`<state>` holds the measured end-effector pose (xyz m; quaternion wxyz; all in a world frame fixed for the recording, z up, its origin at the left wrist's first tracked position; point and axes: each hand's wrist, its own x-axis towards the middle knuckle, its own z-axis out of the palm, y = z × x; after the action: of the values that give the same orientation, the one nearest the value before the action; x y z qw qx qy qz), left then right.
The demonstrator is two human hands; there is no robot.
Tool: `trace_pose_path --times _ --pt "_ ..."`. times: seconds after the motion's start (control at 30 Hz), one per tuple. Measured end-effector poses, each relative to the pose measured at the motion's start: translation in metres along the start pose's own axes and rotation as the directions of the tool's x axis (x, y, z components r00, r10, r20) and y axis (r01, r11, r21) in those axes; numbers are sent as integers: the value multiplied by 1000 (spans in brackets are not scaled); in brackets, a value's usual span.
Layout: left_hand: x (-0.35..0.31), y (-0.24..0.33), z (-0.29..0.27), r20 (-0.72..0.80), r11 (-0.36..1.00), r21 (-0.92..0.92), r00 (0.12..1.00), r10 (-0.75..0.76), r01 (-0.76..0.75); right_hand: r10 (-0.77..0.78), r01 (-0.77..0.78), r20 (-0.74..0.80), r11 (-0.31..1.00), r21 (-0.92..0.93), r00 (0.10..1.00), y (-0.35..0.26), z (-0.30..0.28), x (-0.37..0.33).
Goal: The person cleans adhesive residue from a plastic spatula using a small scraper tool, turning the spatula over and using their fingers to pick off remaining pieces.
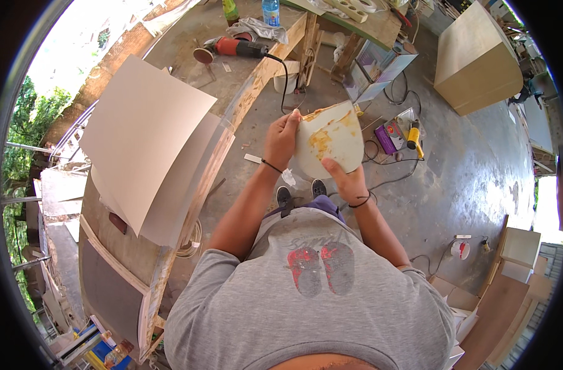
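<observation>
A pale flat board piece point(337, 147) with a rounded lower edge is held up in front of me, over the floor. Orange-brown smears run along its upper edge and across its face. My left hand point(282, 140) grips its left edge near the top corner, thumb up. On the lower right edge my right hand point(348, 180) is closed, its thumb lying on the near face and its other fingers hidden behind. Both forearms reach up from my grey shirt.
Left, a workbench carries large pale sheets point(152, 129) and a red angle grinder point(235, 48) with a trailing cord. A large wooden box point(479, 58) stands far right. Nearer on the floor are a yellow power tool point(414, 135), a purple box point(390, 137) and black cables. Cabinet parts point(500, 296) lie lower right.
</observation>
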<state>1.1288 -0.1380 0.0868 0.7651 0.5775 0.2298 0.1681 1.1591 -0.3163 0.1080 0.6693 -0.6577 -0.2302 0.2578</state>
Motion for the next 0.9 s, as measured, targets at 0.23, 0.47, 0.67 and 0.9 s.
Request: trace_pose_path --times 0.23,0.47,0.67,0.9 --pt "-13 22 -15 358 909 -326 924 -136 260 78 -71 -18 969 236 997 8 -23 13" --pt "-13 23 -18 379 977 160 923 72 -143 113 -120 40 945 305 993 -2 -25 11" --pt "6 2 -7 -17 975 222 999 38 -34 92 -89 -39 993 72 995 -1 1 10" --pt "29 -30 -33 59 968 -168 982 -179 187 82 -91 85 989 114 993 -3 -23 13"
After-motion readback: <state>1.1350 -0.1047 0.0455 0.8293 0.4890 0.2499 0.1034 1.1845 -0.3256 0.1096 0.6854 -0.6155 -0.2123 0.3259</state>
